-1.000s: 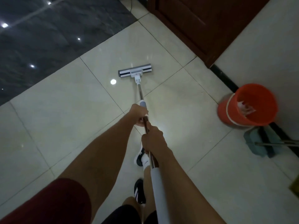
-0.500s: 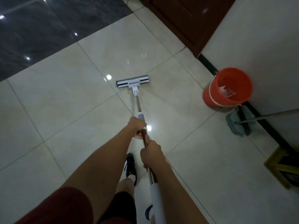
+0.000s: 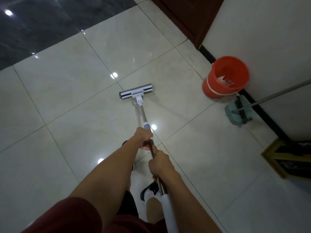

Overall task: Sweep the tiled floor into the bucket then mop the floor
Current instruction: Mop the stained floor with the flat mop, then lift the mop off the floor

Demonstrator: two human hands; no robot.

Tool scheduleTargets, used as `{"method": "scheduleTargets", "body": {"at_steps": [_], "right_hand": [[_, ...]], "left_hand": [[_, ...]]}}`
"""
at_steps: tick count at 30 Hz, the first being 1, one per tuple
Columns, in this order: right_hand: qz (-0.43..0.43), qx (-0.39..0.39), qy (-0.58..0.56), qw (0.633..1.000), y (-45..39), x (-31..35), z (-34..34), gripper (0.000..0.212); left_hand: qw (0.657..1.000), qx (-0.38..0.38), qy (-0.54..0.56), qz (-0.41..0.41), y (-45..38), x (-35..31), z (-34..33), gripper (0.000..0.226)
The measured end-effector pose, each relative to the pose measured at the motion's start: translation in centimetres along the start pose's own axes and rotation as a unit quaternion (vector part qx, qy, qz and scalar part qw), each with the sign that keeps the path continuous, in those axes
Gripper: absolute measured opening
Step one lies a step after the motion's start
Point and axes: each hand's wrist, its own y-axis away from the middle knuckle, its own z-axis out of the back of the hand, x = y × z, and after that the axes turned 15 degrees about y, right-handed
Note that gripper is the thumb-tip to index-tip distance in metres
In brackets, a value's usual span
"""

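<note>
Hands grip the handle of a flat mop with a grey-and-white rectangular head [image 3: 136,93] and a metal shaft: the left hand [image 3: 144,138] is clamped on the pole just below its grey collar, the right hand [image 3: 159,165] is wrapped round it lower down, just above the white foam sleeve. The two fists sit near each other on the shaft, not touching. Compared with half a second ago, the mop head lies nearer the person's feet and nearer the middle of the view, close to a tile joint, and the hands have come back with it. The mop head lies flat on the glossy cream tiled floor [image 3: 70,105], its long side across the stroke. To the right, well apart from the mop, a round orange plastic bucket [image 3: 225,78] stands against the white wall [image 3: 269,39], with a scrap of white paper inside. Just beside it a teal broom head [image 3: 239,113] rests on the floor, its metal handle leaning toward the wall. A dark brown wooden door [image 3: 185,12] stands at the top, and a gold-framed box [image 3: 289,158] at the right edge.
</note>
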Motion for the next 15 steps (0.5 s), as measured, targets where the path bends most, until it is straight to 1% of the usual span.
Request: {"method": "scheduleTargets", "body": {"at_steps": [2,6,8,13,15], "right_hand": [[-0.008,-0.002,0.004,1.000,0.8,-0.8,-0.1,0.043],[0.005,-0.007,0.027,1.000,0.9,-1.5,0.4,0.057],[0.004,-0.007,0.041,0.999,0.5,-1.4,0.8,0.060],[0.024,-0.018,0.128,0.991,0.3,-1.6,1.9,0.062],[0.029,-0.012,0.172,0.985,0.3,-2.1,2.8,0.071]], "left_hand": [[1.000,0.003,0.001,0.006,1.0,0.7,-0.5,0.013],[0.999,0.014,0.021,-0.024,2.4,0.8,-0.8,0.015],[0.999,0.027,0.027,-0.038,2.7,0.7,-0.6,0.011],[0.996,0.063,0.008,-0.056,2.5,0.8,-0.3,0.022],[0.993,0.086,-0.044,-0.066,2.0,0.8,-0.6,0.021]]}}
